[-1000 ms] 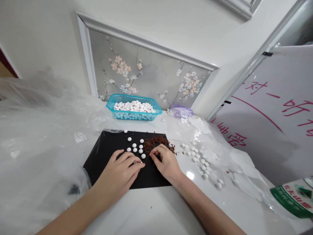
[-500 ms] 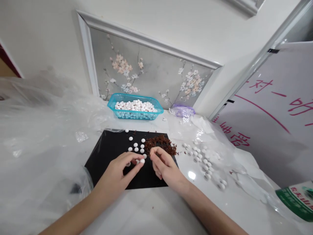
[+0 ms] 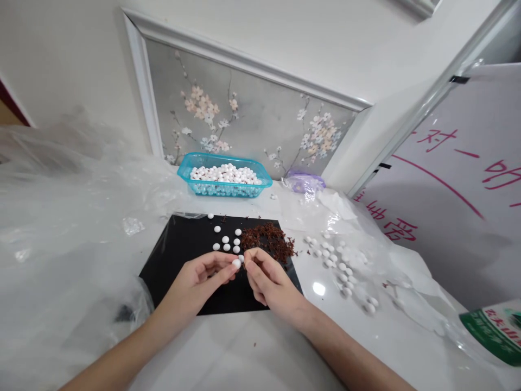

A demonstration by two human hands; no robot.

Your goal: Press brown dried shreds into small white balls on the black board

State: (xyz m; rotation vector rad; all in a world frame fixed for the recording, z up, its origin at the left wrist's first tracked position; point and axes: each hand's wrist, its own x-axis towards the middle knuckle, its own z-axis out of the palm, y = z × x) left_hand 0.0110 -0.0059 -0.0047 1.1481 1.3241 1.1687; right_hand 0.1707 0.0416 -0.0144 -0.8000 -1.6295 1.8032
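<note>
Between thumb and fingertips, my left hand (image 3: pixel 194 279) holds a small white ball (image 3: pixel 236 264) above the black mat (image 3: pixel 169 250). Close beside it, the thumb and fingers of my right hand (image 3: pixel 272 281) are pinched together, their tips almost at the ball; whatever they grip is too small to make out. Several more white balls (image 3: pixel 225 239) lie on the mat beyond my left hand. A heap of small reddish-brown pieces (image 3: pixel 268 239) covers the mat's far right corner, just past my right hand.
At the wall stands a blue plastic basket (image 3: pixel 224 190) full of white balls. Loose white balls (image 3: pixel 343 266) lie by clear plastic on the right. Crumpled clear plastic (image 3: pixel 81 228) covers the left side. A purple package (image 3: pixel 304 182) and a green-labelled bottle (image 3: pixel 490 335) are also there.
My right hand has moved slightly left, bringing its pinched fingertips up to the white ball. My left fingers have closed in around the ball, which has risen a little.
</note>
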